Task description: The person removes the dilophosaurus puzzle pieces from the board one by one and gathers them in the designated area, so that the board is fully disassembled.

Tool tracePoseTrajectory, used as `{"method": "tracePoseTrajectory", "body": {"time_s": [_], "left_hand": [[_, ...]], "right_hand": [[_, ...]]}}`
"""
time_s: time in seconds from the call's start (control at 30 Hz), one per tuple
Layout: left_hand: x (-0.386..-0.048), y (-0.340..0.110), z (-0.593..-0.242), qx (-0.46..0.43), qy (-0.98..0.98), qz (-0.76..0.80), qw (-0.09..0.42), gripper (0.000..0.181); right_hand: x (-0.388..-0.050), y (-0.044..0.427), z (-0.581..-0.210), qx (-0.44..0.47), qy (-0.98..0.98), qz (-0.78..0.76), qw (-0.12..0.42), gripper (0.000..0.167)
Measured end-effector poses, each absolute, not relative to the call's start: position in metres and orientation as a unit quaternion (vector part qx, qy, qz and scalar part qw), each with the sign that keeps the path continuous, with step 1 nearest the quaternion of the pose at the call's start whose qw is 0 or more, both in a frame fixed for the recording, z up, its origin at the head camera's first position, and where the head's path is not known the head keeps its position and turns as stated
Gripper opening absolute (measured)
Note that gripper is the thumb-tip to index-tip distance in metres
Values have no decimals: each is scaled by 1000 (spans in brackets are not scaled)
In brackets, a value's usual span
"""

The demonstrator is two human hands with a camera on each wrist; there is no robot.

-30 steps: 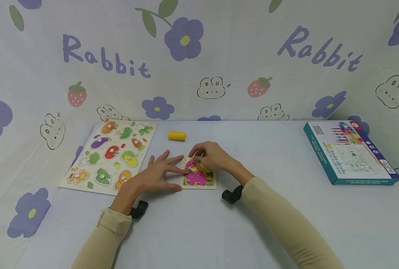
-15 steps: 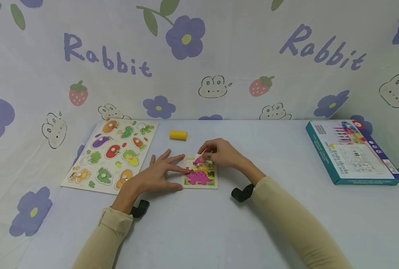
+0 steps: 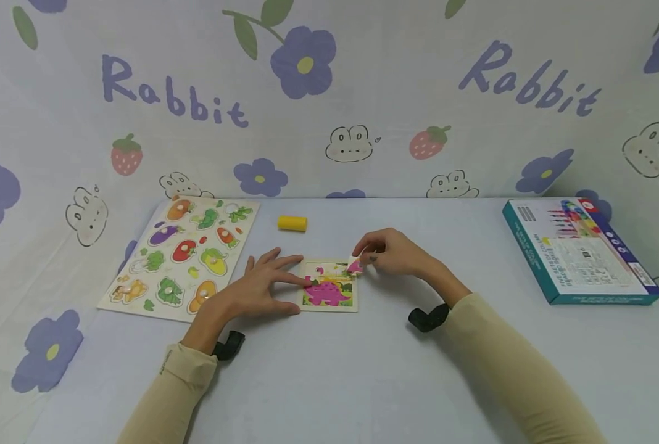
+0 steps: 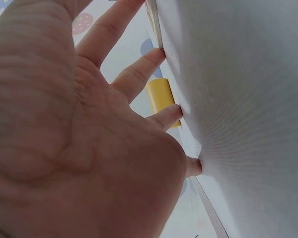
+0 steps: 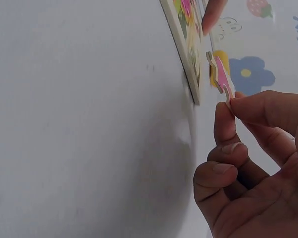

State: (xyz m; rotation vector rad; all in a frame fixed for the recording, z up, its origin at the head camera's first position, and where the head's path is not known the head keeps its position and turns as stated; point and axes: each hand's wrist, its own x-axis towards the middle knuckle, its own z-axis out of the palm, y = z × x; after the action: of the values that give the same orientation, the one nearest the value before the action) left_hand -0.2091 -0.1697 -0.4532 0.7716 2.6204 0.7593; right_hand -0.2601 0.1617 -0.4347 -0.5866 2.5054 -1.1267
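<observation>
A small square jigsaw puzzle with a pink dinosaur picture lies flat on the table. Part of its upper area shows bare tray. My left hand lies with fingers spread at the puzzle's left side, index fingertip on the picture and thumb at the lower left corner. Between thumb and index finger, my right hand pinches a pink and white puzzle piece near the tray's upper right corner. In the right wrist view the piece is tilted and raised off the table, apart from the tray edge.
Left of the puzzle lies a wooden vegetable peg board, close by my left forearm. A yellow cylinder lies behind the puzzle. At the far right is a flat teal-edged box. A patterned cloth hangs behind the table.
My right hand has lifted the pink puzzle piece from the tray's upper left area and carried it right, to the upper right corner. The left hand has stayed in place.
</observation>
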Motion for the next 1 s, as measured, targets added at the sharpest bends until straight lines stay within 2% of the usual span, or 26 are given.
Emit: {"method": "tracePoseTrajectory", "body": {"time_s": [0.47, 1.0], "left_hand": [[-209, -170, -453, 273, 914, 260, 149, 55], [-208, -171, -453, 282, 911, 265, 144, 56]], "right_hand": [[-262, 192, -440, -202, 887, -367, 193, 19], [-259, 191, -441, -209, 895, -356, 170, 17]]}}
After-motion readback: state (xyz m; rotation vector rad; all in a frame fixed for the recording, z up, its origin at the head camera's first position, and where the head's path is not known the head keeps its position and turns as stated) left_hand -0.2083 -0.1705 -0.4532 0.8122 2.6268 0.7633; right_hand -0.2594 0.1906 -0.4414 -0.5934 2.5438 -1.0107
